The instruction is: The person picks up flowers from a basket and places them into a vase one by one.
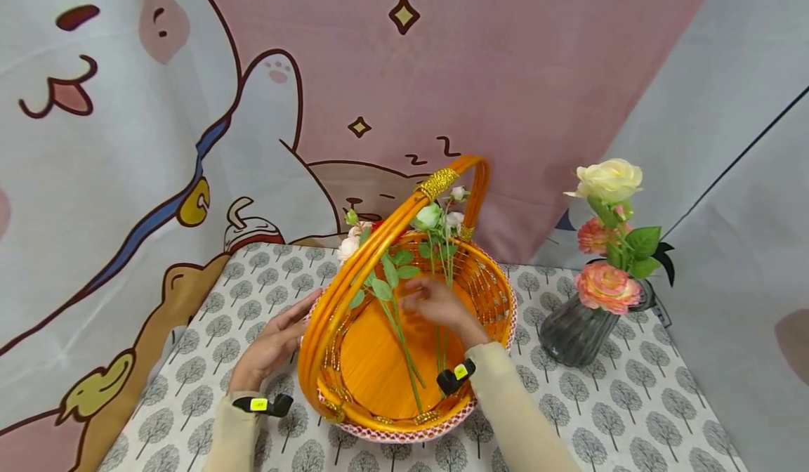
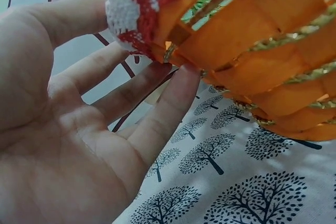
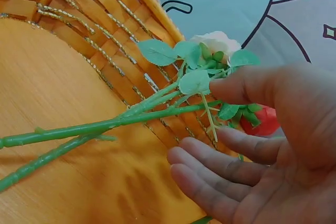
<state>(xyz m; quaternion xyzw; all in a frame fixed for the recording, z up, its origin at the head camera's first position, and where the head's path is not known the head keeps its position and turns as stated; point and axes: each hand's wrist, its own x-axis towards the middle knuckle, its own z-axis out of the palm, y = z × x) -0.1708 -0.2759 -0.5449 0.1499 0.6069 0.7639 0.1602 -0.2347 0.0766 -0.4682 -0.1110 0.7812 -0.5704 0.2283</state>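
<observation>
Flowers (image 1: 428, 217) on thin green stems (image 3: 79, 128) stand in the orange woven basket (image 1: 369, 366), their stem ends down on its flat floor and their heads leaning toward the far rim. Among them are a pale green bloom, small whitish ones, a white flower (image 3: 218, 43) and a red flower (image 3: 265, 120); two stems cross. Right hand (image 1: 439, 305) hangs inside the basket, fingers loosely spread and lightly bent, its thumb right by a leaf (image 3: 194, 82); whether they touch is unclear. Left hand (image 1: 274, 342) rests against the basket's outer side near the red-and-white rim trim (image 2: 152, 3), fingers apart and nearly straight. A looped handle (image 1: 438, 185) wrapped in gold arches over the basket. To the right, a grey vase (image 1: 571, 335) holds a cream rose (image 1: 609, 180), coral-pink blooms (image 1: 608, 287) and green leaves. Basket and vase stand on a tree-print tablecloth (image 1: 221, 359), before a cartoon backdrop (image 1: 505, 71).
</observation>
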